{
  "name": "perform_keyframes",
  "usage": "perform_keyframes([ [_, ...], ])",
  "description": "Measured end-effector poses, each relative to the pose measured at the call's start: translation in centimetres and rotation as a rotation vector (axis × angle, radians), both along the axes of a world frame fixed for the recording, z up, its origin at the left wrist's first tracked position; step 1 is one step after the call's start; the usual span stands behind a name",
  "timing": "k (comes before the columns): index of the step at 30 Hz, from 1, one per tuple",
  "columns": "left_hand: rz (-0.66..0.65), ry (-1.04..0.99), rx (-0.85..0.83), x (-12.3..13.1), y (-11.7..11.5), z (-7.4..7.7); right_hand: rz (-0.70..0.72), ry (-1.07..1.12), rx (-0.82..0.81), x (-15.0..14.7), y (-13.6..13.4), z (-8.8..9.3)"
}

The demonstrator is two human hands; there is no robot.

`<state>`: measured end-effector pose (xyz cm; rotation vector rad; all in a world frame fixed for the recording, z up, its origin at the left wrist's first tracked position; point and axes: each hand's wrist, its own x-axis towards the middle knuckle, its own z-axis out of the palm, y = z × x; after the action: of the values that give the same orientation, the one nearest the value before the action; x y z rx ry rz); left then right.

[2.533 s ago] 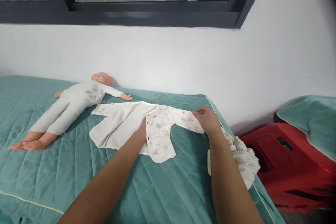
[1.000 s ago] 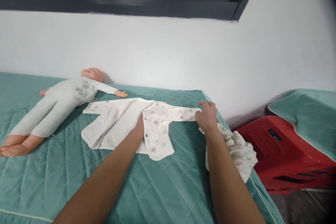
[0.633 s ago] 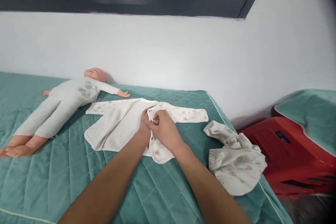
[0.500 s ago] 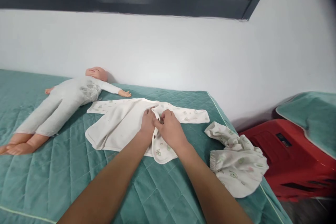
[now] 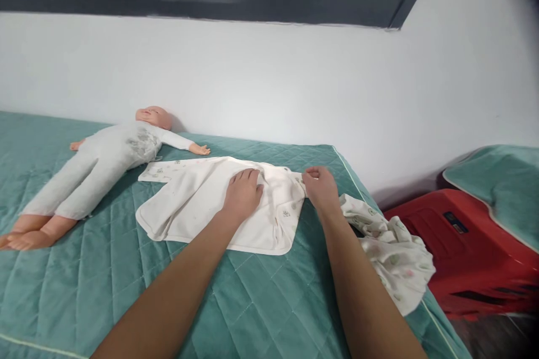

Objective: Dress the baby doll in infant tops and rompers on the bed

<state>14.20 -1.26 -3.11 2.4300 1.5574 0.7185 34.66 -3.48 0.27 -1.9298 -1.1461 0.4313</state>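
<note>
A white baby shirt (image 5: 202,202) with small green prints lies spread on the bed, both front panels folded outward so the plain inside shows. My left hand (image 5: 243,193) rests flat on the middle of the shirt, fingers stretched out. At the shirt's right side, my right hand (image 5: 320,186) has its fingers pinched on the cloth by the sleeve. Part of that sleeve is hidden behind the hand. Close to my right forearm lies a crumpled pair of printed baby pants (image 5: 400,261), partly covered by the arm.
A baby doll (image 5: 113,148) in a white suit lies on its back at the left. The green quilted bed cover (image 5: 252,297) ends at the right, beside a red plastic object (image 5: 475,252) with green cloth (image 5: 501,179) over it. A white wall (image 5: 261,84) stands behind.
My right hand has moved right, and the right front panel now lies folded outward. My left hand has gone from gripping near the opening to lying flat on the shirt.
</note>
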Motion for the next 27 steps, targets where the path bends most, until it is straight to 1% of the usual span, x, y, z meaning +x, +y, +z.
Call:
perform_keyframes([
  [2, -0.062, -0.017, -0.001, 0.0, -0.1, 0.1, 0.031, -0.117, -0.036, 0.0, -0.1, -0.3],
  [6, -0.217, -0.014, -0.012, 0.1, -0.1, 0.2, 0.159, -0.264, -0.148, -1.2, -0.7, -0.7],
  [8, -0.267, -0.028, -0.027, 0.2, 0.0, 0.2, 0.201, -0.370, -0.141, -1.9, -1.3, -0.3],
  [9, -0.283, -0.041, -0.032, 0.2, 0.1, 0.2, 0.240, -0.417, -0.097, -2.3, -1.7, 0.1],
  [11, -0.295, -0.053, -0.037, 0.2, 0.4, 0.1, 0.374, -0.455, 0.039, -3.1, -2.5, 1.0],
  [13, -0.283, -0.029, -0.037, 0.2, 0.5, 0.0, 0.571, -0.415, 0.116, -3.8, -3.0, 1.8],
  [15, -0.269, 0.024, -0.040, 0.1, 0.7, -0.1, 0.740, -0.353, 0.065, -4.4, -3.3, 2.2],
  [17, -0.262, 0.070, -0.038, 0.1, 0.8, -0.1, 0.835, -0.324, -0.022, -4.6, -3.4, 2.3],
  [19, -0.254, 0.091, -0.038, 0.2, 0.9, 0.0, 0.852, -0.313, -0.074, -4.4, -3.4, 2.4],
  [23, -0.205, 0.086, -0.032, 0.7, 1.6, 0.1, 0.828, -0.265, -0.165, -3.0, -3.5, 2.7],
  [25, -0.180, 0.085, -0.024, 1.0, 1.9, 0.0, 0.806, -0.238, -0.276, -1.9, -3.6, 2.7],
  [27, -0.166, 0.083, -0.022, 1.2, 2.2, -0.1, 0.789, -0.210, -0.440, -0.8, -3.6, 2.4],
])
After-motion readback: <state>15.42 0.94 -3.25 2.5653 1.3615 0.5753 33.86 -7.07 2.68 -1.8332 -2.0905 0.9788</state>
